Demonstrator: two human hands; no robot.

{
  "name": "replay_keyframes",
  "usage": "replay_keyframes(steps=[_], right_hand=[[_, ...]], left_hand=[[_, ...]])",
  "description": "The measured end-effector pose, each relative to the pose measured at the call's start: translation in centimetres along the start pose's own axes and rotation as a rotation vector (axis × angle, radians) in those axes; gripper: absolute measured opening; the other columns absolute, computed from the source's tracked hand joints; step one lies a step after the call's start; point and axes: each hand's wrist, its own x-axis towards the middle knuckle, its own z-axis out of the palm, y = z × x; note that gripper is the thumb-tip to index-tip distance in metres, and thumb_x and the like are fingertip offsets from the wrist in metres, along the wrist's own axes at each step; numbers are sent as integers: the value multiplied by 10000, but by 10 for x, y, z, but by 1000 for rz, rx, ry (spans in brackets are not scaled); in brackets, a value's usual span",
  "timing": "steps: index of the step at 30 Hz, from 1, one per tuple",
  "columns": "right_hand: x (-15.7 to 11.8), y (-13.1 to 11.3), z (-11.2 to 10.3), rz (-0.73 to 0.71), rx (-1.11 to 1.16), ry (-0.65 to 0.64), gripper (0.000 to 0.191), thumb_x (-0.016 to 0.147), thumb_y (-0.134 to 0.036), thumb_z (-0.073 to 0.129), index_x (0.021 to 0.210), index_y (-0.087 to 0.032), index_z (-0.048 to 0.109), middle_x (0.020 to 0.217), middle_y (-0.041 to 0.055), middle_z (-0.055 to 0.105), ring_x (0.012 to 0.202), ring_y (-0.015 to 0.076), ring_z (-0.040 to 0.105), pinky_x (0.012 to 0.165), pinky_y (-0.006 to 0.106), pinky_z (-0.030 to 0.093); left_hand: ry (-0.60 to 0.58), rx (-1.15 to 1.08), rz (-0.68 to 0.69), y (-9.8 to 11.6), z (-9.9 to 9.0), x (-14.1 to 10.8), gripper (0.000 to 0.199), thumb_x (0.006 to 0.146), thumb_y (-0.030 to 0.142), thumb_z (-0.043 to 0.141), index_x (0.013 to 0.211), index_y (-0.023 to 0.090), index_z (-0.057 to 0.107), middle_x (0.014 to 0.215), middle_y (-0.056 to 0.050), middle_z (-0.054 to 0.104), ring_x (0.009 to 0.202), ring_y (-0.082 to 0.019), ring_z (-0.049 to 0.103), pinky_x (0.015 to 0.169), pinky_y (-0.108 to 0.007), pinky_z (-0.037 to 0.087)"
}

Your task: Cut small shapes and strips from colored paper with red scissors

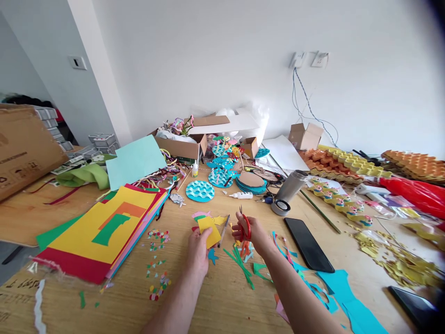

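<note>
My left hand (200,250) pinches a small piece of yellow paper (210,233) between thumb and fingers, over the middle of the table. To its right, my right hand (255,234) is closed on red-handled scissors (246,227), whose blades point up and away, apart from the paper. A pen (224,229) lies between the two hands. Just beyond the paper are a pink fish-shaped cutout (200,215) and another yellow cutout (220,220). Beside my left hand lies a blue star-like cutout (212,256). Green paper strips (240,266) lie below the scissors.
Stacked coloured sheets (132,204) lie at left, with small paper dots (160,287) nearby. Blue wavy discs (200,191), a glue bottle (242,195) and a metal flask (292,185) stand or lie farther back. A phone (308,244) and blue scraps (351,297) are at right.
</note>
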Motion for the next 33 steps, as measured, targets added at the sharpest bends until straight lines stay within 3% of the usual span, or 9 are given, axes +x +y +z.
replay_keyframes(steps=[8, 13, 15, 19, 26, 33], right_hand=[[4, -1, -4, -11, 83, 14, 416, 721, -536, 661, 626, -168, 491, 473, 25, 587, 425, 156, 609, 413, 256, 499], [-12, 0, -14, -76, 91, -28, 402, 718, -522, 670, 741, -130, 586, 699, 84, 690, 585, 159, 666, 556, 259, 534], [-23, 2, -10, -106, 83, -82, 383, 664, -458, 742, 802, -128, 605, 750, 81, 703, 623, 160, 664, 582, 255, 522], [-41, 11, 8, -169, 72, -126, 336, 547, -318, 825, 716, -154, 586, 626, -1, 648, 549, 138, 592, 535, 236, 460], [-48, 29, 9, -236, 155, 17, 318, 513, -284, 804, 706, -189, 569, 613, -40, 601, 539, 123, 528, 509, 223, 429], [-53, 32, 0, -258, -9, 127, 354, 542, -457, 759, 704, -190, 593, 576, -3, 609, 522, 166, 547, 463, 258, 420]], left_hand=[[-73, 8, 46, -2, 1, 0, 297, 575, 295, 750, 788, 126, 632, 611, -15, 645, 492, -128, 559, 432, -216, 393], [-95, 20, 59, -6, 0, 1, 309, 571, 332, 775, 746, 110, 650, 649, -44, 662, 542, -137, 580, 454, -218, 415], [-105, 36, 59, -8, 1, 1, 322, 569, 347, 779, 756, 110, 664, 664, -47, 668, 545, -136, 579, 455, -217, 411], [-150, 70, 54, -9, 4, -3, 339, 559, 366, 784, 763, 111, 694, 678, -53, 677, 547, -133, 576, 472, -216, 396], [-201, 102, 17, -9, 9, -10, 276, 585, 369, 741, 674, 118, 670, 650, -62, 666, 574, -159, 583, 520, -251, 422], [-193, 159, -8, -5, 14, -16, 207, 563, 324, 692, 625, 133, 644, 596, -36, 625, 539, -137, 546, 494, -239, 385]])
